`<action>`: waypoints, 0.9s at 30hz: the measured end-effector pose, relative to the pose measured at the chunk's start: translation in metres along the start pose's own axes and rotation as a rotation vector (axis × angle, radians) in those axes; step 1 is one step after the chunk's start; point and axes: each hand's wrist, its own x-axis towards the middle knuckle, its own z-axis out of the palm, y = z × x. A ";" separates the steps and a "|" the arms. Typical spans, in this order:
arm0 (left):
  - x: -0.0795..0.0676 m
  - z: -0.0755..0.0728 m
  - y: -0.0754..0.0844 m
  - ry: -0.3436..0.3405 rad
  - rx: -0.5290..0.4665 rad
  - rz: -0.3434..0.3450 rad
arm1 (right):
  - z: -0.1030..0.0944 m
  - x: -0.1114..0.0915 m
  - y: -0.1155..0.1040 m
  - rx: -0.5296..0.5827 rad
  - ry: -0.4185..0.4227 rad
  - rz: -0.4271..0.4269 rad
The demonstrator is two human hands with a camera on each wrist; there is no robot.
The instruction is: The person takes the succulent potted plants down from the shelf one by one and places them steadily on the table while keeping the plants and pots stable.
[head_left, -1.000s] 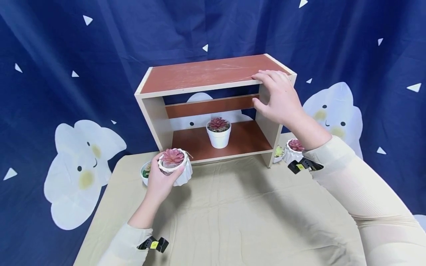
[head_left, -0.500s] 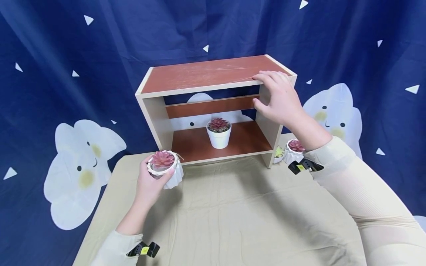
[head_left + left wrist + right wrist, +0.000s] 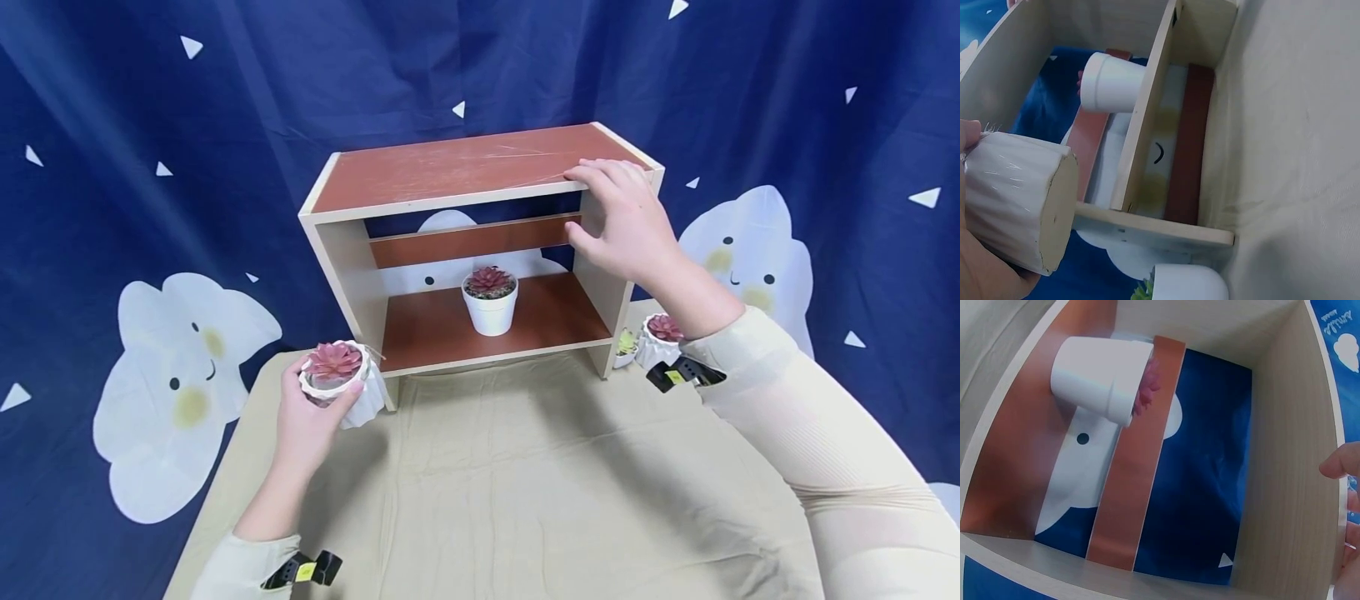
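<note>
My left hand (image 3: 303, 429) grips a white ribbed pot (image 3: 365, 402) with a pink succulent (image 3: 334, 360) in it. It holds the pot in the air, just left of the shelf unit's front left corner. In the left wrist view the same pot's flat underside (image 3: 1060, 215) shows. My right hand (image 3: 630, 221) rests on the front right edge of the shelf unit (image 3: 457, 172), fingers on the top board and thumb hanging lower, apart from the fingers. Inside the unit a smooth white pot (image 3: 491, 318) with a dark red succulent stands upright on the lower board.
Right of the unit stand a ribbed white pot (image 3: 654, 352) with a pink succulent and a small pot (image 3: 625, 358) with a yellow-green plant. A rounded white pot (image 3: 1191, 284) with a green plant sits at the unit's left. A beige cloth (image 3: 510, 467) covers the table.
My left hand has moved left with the ribbed pot, away from the shelf opening. My right hand stays on the unit's top edge, and the pot inside has not moved.
</note>
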 end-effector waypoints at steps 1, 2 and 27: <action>0.000 -0.002 0.000 0.007 -0.004 0.000 | 0.000 0.000 0.000 -0.001 0.000 -0.001; 0.000 -0.003 0.000 0.014 -0.012 0.004 | 0.000 0.000 0.000 -0.002 0.000 -0.002; 0.014 -0.040 -0.013 0.187 0.062 -0.059 | 0.002 0.002 -0.001 -0.008 -0.005 -0.006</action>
